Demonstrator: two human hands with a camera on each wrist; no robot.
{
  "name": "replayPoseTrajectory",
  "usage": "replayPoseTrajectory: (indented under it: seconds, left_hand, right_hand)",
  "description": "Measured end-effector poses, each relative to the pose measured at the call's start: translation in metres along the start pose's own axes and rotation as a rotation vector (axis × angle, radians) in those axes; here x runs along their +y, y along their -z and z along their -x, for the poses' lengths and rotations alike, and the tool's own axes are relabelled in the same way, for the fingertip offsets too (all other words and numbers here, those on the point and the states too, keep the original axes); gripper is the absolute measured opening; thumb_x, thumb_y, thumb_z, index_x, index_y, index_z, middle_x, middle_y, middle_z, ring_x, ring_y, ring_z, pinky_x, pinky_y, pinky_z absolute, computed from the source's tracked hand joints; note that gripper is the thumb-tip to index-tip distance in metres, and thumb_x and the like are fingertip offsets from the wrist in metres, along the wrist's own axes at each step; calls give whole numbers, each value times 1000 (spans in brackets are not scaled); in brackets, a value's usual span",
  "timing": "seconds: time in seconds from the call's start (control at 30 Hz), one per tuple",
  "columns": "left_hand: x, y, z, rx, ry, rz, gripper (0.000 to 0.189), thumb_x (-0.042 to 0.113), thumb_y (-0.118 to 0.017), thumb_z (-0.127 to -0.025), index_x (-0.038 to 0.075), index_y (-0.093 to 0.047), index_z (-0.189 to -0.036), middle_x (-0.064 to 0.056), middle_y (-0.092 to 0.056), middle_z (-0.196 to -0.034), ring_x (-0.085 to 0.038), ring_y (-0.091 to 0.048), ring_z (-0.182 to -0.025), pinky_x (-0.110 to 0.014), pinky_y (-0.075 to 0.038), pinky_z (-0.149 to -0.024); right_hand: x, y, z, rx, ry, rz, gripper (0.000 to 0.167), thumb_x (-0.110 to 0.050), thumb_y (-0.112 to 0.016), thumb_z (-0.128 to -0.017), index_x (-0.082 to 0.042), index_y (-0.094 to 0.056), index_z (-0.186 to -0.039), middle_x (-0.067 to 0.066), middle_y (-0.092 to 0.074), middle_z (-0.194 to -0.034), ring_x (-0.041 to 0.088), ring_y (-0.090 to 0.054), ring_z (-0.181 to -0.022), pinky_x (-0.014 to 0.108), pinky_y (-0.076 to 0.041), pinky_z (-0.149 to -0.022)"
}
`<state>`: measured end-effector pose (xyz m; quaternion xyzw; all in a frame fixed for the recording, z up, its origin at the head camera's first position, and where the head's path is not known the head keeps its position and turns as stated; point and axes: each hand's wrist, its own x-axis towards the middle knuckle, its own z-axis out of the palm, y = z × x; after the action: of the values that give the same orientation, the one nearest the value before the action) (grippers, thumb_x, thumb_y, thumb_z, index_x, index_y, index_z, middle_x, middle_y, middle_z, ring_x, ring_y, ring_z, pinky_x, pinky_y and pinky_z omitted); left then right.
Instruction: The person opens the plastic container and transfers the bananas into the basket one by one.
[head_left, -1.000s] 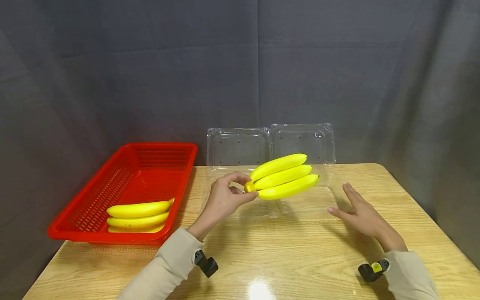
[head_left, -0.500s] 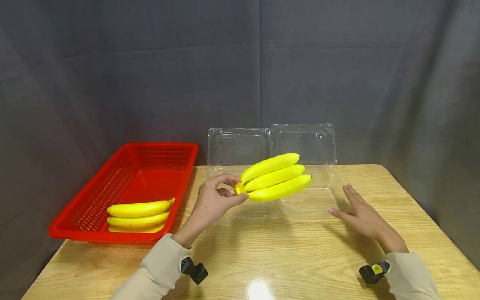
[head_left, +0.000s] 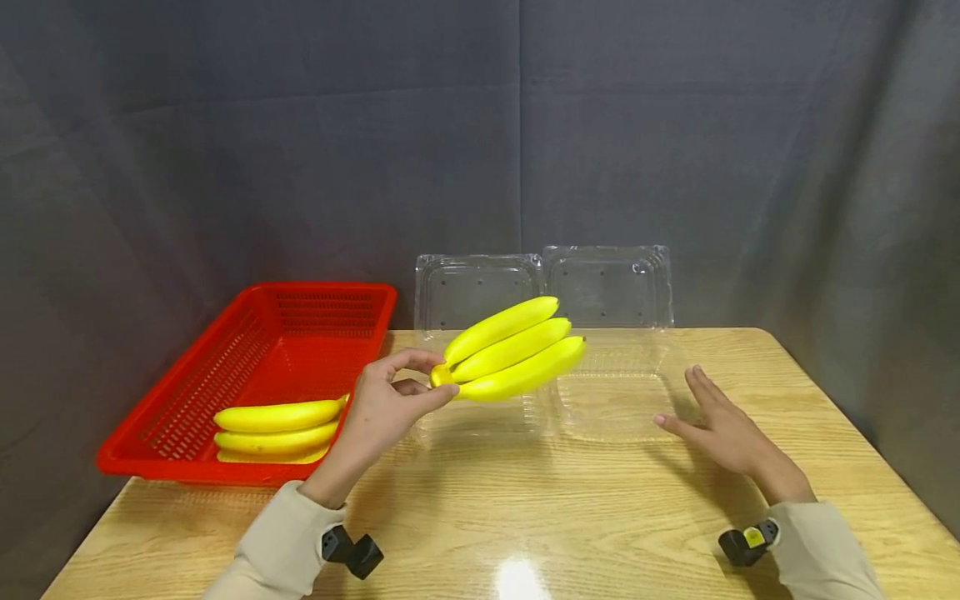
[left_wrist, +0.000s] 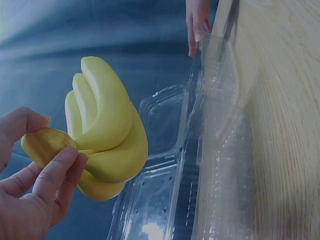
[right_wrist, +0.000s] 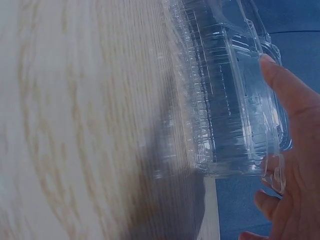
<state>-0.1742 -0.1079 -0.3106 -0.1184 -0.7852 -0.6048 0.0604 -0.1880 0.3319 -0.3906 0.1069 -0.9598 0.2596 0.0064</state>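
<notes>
My left hand (head_left: 386,408) pinches a bunch of yellow bananas (head_left: 517,354) by its stem end, between thumb and fingers. The bunch is held up in the air, its tips pointing right, and overlaps the left clear plastic container (head_left: 477,287) in the head view. In the left wrist view the bananas (left_wrist: 107,125) fan out from the brownish stem (left_wrist: 47,145). At the right, my right hand (head_left: 727,429) is spread with straight fingers beside the right clear plastic container (head_left: 607,287). Both containers stand with their lids raised.
On the left of the wooden table (head_left: 600,517) stands a red plastic basket (head_left: 135,425). Another bunch of bananas (head_left: 277,419) lies in its near end. A grey curtain (head_left: 480,125) hangs behind the table.
My left hand has moved left with the bunch of bananas, toward the red basket and away from the right container. The right hand has stayed in place.
</notes>
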Motion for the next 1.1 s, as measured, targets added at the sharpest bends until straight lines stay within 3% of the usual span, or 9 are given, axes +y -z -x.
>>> replayPoseTrajectory:
  seconds: [0.17, 0.4, 0.63, 0.93, 1.1]
  left_hand:
    - [-1, 14, 5, 35, 40, -26, 33, 14, -83, -77, 12, -70, -107, -6, -64, -99, -23, -63, -67, -24, -44, -53]
    - [0, 35, 10, 69, 55, -52, 37, 19, -83, -78, 9, -68, -110, -9, -62, -99, -23, -64, -71, -26, -50, -61]
    - [5, 53, 17, 101, 61, -103, 39, 28, -82, -79, 11, -67, -111, -7, -62, -104, -22, -65, -73, -29, -52, -62]
    - [8, 68, 27, 153, 111, -101, 44, 33, -81, -80, 12, -65, -115, -9, -60, -105, -28, -64, -75, -28, -52, -57]
    - [8, 75, 30, 181, 100, -85, 45, 34, -79, -82, 10, -64, -117, -11, -62, -104, -26, -67, -76, -28, -54, -60]
  right_hand:
    - [-2, -1, 1, -5, -5, -2, 94, -50, -54, -95, 3, -2, -152, 25, 3, -157, 47, -2, -141, 70, -12, -103]
    - [-3, -2, -1, -7, -5, -3, 95, -51, -54, -94, 2, -2, -153, 24, 3, -158, 46, -1, -142, 70, -12, -103]
    - [0, -3, 0, -10, -12, 3, 95, -52, -53, -95, 1, 0, -153, 24, 5, -157, 47, -3, -141, 71, -12, -102]
    - [0, -1, 0, -10, -17, -3, 95, -51, -54, -95, 1, 1, -153, 24, 5, -157, 48, -2, -141, 71, -12, -102]
    - [0, -1, 0, -6, -17, -13, 95, -50, -55, -95, 1, 1, -153, 25, 5, -157, 48, -2, -141, 71, -13, -102]
